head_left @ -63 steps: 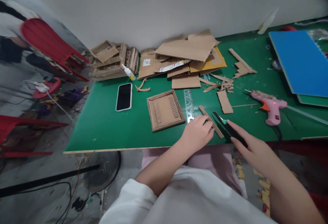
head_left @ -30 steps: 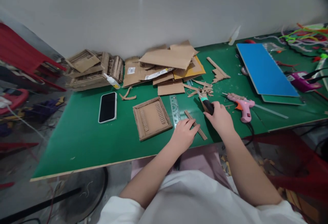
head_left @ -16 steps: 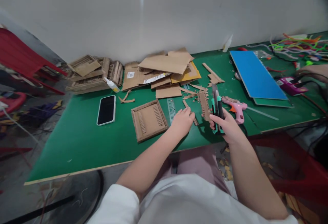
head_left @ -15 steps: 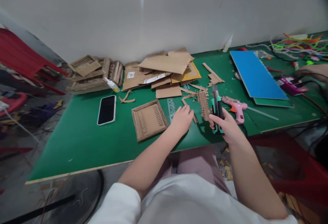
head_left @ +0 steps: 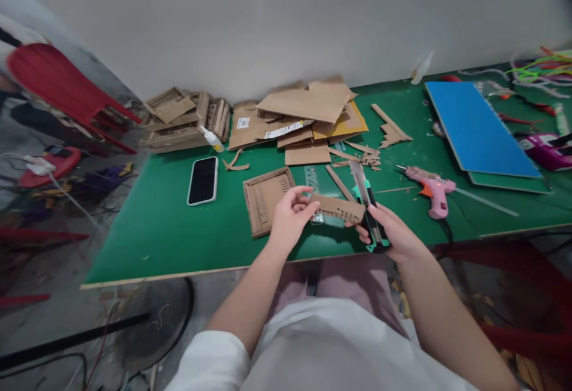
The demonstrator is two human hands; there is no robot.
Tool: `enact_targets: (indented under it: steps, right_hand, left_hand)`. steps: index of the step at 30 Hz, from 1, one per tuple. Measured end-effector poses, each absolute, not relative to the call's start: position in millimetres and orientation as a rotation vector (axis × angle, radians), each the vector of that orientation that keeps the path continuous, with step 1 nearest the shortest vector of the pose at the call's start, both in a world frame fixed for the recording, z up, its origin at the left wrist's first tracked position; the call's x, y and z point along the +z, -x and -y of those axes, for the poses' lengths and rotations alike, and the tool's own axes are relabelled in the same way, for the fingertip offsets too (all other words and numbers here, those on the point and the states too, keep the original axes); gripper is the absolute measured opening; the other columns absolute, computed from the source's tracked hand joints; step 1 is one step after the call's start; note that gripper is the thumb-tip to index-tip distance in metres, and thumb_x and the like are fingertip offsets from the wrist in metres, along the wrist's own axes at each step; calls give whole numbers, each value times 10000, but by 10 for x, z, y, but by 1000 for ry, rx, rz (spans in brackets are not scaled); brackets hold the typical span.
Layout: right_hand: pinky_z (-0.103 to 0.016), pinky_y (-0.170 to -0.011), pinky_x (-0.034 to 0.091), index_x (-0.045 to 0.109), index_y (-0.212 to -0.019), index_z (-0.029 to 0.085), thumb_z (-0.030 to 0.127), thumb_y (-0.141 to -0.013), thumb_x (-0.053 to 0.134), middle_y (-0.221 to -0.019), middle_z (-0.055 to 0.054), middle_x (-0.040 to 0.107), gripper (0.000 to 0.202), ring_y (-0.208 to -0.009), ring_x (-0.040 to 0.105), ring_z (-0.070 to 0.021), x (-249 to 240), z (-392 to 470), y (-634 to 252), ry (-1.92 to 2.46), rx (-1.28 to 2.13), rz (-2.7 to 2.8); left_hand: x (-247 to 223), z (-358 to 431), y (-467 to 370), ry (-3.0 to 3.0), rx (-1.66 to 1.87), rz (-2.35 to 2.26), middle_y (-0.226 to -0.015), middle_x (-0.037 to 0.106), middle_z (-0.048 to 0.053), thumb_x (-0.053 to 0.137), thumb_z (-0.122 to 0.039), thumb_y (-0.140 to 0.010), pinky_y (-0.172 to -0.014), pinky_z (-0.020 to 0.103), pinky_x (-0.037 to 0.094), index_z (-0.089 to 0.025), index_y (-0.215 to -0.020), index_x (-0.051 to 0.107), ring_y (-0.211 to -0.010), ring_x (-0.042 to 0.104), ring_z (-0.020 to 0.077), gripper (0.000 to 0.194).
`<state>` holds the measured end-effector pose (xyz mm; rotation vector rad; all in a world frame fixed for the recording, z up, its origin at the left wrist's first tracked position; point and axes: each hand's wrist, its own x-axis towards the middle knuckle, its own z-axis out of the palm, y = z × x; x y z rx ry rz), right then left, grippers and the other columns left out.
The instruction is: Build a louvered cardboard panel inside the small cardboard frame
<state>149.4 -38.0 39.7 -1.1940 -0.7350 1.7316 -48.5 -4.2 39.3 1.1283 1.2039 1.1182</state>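
Pinching a cardboard piece (head_left: pixel 336 207) by its left end, the left hand (head_left: pixel 288 215) has thumb and fingers closed on it, so most of the piece sticks out to the right of that grip, held just above the green table (head_left: pixel 147 242). The right hand (head_left: pixel 395 230) is wrapped around a utility knife (head_left: pixel 372 224), and the cardboard's right end sits right at the knife handle. Can't tell if those fingers are pinching the cardboard too.

The piece is a plain brown oblong, smooth on top, with ragged corrugation showing along the edge facing the person. Its long axis runs left to right, dipping a bit toward the person at the right end. The knife, black and teal plastic with a metal blade, points away from the person and leans left, so it crosses the cardboard's direction.

Behind the left hand there's a shallow square cardboard tray (head_left: pixel 252 212) with ribbed strips inside, partly hidden by that hand. A clear ruler (head_left: pixel 311 177) lies just beside it, then narrow cardboard strips (head_left: pixel 340 182) lying at a slant. Off to the right is a pink glue gun (head_left: pixel 438 191). Farther back come curly torn scraps (head_left: pixel 366 155) and a messy pile of flat cardboard (head_left: pixel 304 105) near the wall.
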Motion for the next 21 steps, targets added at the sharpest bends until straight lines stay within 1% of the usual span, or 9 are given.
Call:
enact_targets:
  steps: [2,4,8,14,21]
  right_hand:
    - [-212,-417,374,493,-908,197,457,-661,660,-690,-14,625,395,-482,464,-87,372,375,-1376,1222,1645,719]
    - [-215,-427,393,497,-906,197,418,-636,699,-740,-19,645,403,-485,474,-82,350,368,-1246,1280,1556,753]
    - [-226,-417,401,517,-868,188,402,-604,732,-757,-13,638,402,-463,455,-74,316,362,-976,1354,1496,923]
    - [-236,-445,431,531,-885,193,426,-656,679,-851,-29,637,358,-499,470,-79,217,388,-757,1382,1526,1097]
    - [-237,-451,438,528,-883,193,418,-660,672,-866,-33,635,348,-508,477,-78,141,392,-732,1418,1503,1070]
  left_hand:
    - [350,202,633,-971,1215,-1251,-646,533,-56,715,-263,-630,-530,214,518,-170,-884,521,-534,587,87,333]
    - [328,366,772,-867,1257,-1324,-599,533,-67,721,-274,-627,-522,211,522,-171,-859,478,-526,609,103,352]
    - [311,603,983,-770,1266,-1455,-552,555,-66,706,-306,-653,-525,195,520,-176,-881,457,-539,634,120,362]
    - [214,682,1154,-681,1277,-1526,-525,564,-80,721,-348,-623,-483,195,513,-203,-942,410,-505,635,136,469]
    - [159,698,1189,-664,1259,-1501,-529,563,-67,717,-328,-626,-503,197,525,-171,-1016,466,-529,642,138,489]
